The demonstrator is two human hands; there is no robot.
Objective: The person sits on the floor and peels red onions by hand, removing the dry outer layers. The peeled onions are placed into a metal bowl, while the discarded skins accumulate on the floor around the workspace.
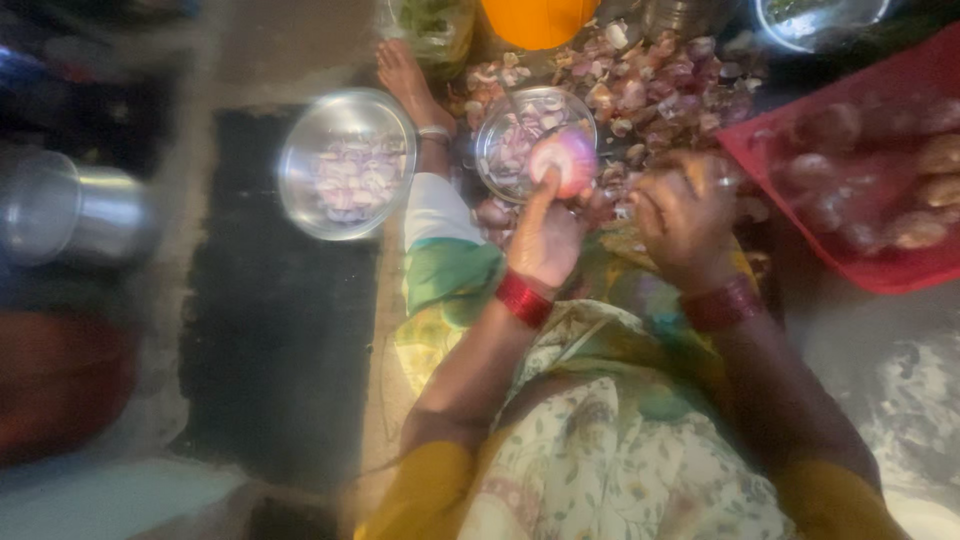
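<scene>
Floral lap (620,450), left hand (545,235) holding onion (565,160)

Two shiny steel bowls (345,165), a matt red plastic tray (880,270), papery onion skins (650,85), patterned cloth (600,440).

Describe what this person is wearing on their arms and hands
Both hands are bare. The left hand has a stack of shiny red bangles at the wrist; the right hand wears darker red bangles. Mustard-yellow sleeves cover the upper arms. The picture is blurred, so any rings are unclear.
</scene>
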